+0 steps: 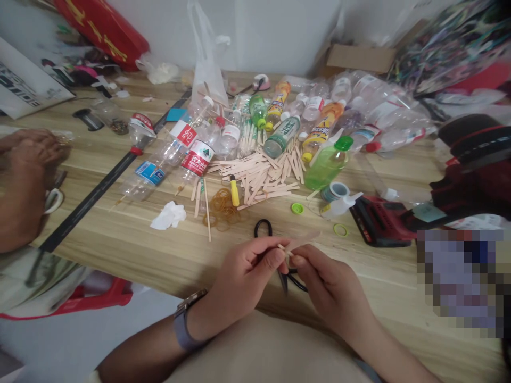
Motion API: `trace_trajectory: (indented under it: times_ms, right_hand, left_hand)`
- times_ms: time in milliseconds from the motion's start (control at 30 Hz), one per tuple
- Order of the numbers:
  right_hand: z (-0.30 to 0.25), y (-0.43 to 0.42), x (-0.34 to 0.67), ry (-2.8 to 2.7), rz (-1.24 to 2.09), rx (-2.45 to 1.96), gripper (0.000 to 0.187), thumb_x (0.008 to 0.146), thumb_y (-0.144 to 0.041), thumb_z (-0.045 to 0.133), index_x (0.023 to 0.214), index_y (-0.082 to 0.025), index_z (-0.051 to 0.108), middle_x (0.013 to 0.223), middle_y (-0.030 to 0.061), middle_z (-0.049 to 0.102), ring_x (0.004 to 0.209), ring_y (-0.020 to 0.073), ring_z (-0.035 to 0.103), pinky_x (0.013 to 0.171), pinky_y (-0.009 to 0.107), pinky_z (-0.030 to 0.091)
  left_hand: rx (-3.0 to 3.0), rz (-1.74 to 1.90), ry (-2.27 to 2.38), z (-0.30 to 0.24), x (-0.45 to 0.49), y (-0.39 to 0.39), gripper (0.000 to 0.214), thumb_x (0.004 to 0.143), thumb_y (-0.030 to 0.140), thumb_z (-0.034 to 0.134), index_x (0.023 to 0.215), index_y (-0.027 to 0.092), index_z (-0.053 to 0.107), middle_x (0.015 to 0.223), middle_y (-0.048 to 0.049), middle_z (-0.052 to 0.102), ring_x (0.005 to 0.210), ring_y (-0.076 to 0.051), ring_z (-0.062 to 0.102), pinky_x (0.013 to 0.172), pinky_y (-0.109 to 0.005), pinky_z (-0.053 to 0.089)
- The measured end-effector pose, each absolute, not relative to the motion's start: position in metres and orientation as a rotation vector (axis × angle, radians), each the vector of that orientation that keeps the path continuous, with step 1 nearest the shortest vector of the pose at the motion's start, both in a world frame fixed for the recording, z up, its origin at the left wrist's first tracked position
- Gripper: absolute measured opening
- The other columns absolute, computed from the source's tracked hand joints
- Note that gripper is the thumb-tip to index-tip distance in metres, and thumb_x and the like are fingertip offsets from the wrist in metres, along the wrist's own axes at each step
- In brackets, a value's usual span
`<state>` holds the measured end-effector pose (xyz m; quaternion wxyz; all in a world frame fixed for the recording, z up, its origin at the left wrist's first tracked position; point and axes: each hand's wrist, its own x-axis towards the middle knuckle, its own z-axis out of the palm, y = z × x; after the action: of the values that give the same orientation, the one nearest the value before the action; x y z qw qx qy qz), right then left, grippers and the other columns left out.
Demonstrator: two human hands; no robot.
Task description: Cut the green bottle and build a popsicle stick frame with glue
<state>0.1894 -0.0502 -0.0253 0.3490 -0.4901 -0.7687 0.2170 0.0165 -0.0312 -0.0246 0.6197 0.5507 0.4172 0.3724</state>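
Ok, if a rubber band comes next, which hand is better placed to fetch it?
The left hand, I'd judge: the rubber bands lie ahead of it and slightly left, while the right hand is farther off. Both pinch the wooden sticks, so the right would probably have to hold them alone.

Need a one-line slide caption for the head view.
Left hand and right hand hold a wooden craft stick over black-handled scissors; piled sticks and plastic bottles lie beyond.

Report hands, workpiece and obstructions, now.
Left hand, right hand: both pinching at wooden stick. Stick juts up between them. Black-handled scissors on table below, partly hidden by hands.
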Motion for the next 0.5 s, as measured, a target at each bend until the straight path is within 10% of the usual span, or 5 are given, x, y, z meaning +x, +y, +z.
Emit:
trace_trajectory:
  times_ms: [500]
  right_hand:
    - [-0.037,-0.068,0.191,-1.923,0.593,-1.329,0.022,0.099,-0.025,0.042,0.088,-0.023,0.061,0.056,-0.0057,0.055,0.043,0.0101,0.049,0.042,0.019,0.036]
  left_hand:
    - [1.402,1.008,1.072,-0.022,0.010,-0.042,0.020,0.094,0.031,0.058,0.104,0.020,0.071,0.086,-0.0003,0.075,0.078,-0.013,0.069,0.071,-0.021,0.052]
